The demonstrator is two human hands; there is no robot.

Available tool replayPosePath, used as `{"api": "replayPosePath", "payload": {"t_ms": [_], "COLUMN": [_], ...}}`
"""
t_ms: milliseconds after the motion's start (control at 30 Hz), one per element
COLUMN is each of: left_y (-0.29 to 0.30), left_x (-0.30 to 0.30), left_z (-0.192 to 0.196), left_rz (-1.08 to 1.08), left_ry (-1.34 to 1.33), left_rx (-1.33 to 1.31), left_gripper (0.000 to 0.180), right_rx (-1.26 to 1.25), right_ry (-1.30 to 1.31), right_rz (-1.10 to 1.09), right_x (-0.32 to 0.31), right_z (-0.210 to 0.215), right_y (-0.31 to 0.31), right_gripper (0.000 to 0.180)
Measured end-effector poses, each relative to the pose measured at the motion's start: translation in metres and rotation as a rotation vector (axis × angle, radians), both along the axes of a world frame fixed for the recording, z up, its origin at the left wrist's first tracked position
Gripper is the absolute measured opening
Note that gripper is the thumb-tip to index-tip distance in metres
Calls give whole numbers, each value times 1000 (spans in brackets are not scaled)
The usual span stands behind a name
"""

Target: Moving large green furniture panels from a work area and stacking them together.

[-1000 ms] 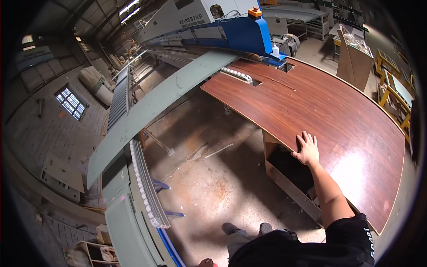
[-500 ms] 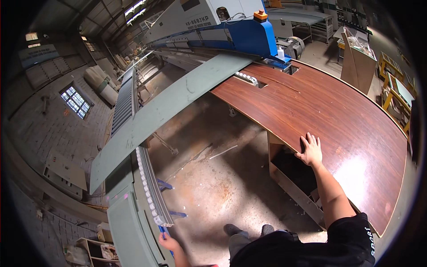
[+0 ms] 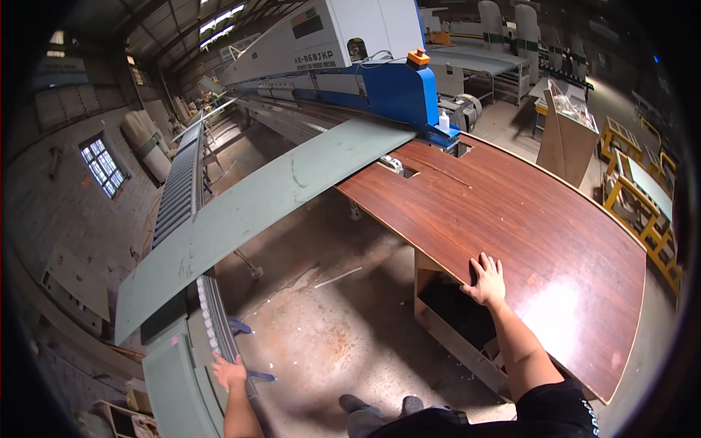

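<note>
"Where is the right grip [image 3: 488,285]?"

"Palm down on the glossy, reddish-brown wood-grain bench [image 3: 533,212], close to its left edge. The fingers are spread wide, and the grip has hold of nothing — it lies flat on the surface."

"And the left grip [image 3: 230,372]?"

"Lower left, at the near part of the straight metal rail with white rollers [image 3: 219,321]. It looks open, fingers stretched out and closed around nothing that I can see; whether it presses on the rail, I cannot tell. The flat-topped grey-green cabinet [image 3: 182,379] is just beside it."

"What about the long, flat grey-green board [image 3: 248,212]?"

"It slants across, well apart from both hands. Its left part passes over the rail, and its far right end lies at the brown bench's far corner — just beside the rounded blue machine housing [image 3: 401,95]."

"Anything near that housing?"

"A small white bottle [image 3: 444,123] stands at its foot, and an orange-topped button box [image 3: 418,58] sits on top."
</note>
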State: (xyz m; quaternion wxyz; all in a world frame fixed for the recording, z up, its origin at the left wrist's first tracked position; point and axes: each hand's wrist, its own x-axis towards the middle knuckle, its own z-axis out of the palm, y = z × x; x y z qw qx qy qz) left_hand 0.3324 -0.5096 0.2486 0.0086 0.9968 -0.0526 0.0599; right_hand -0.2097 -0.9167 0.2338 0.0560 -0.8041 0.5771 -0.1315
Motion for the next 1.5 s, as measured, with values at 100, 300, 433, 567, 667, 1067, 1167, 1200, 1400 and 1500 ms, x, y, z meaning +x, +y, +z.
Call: {"api": "replayPosePath", "payload": {"t_ms": [100, 300, 433, 567, 667, 1067, 1167, 1200, 1400, 1500], "left_y": [8, 3, -2, 2, 3, 5, 5, 3, 10, 5], "left_x": [1, 3, -2, 5, 7, 8, 7, 7, 17, 14], "left_z": [-8, -9, 0, -9, -13, -15, -15, -14, -19, -15], "left_rz": [-31, -5, 15, 12, 16, 28, 26, 29, 79, 122], "left_ry": [-102, -157, -113, -167, -177, -196, -203, -205, -268, -224], "left_rx": [4, 5, 6, 13, 12, -38, -53, -60, -318, -472], "left_gripper": [88, 87, 84, 79, 73, 66, 65, 64, 55, 52], "right_rx": [-19, -10, -29, -22, -42, -55, -61, -60, -52, -50], "right_ry": [20, 25, 23, 30, 16, 30, 34, 34, 15, 18], "right_rz": [32, 23, 36, 59, 47, 51, 53, 45, 47, 39], "right_x": [6, 15, 17, 20, 19, 19, 19, 18, 18, 15], "right_z": [-1, 1, -7, -7, -11, -16, -15, -15, -12, -11], "right_y": [-1, -1, -5, -6, -7, -6, -6, -5, -2, -3], "right_gripper": [85, 85, 86, 86, 86, 86, 85, 85, 87, 90]}}
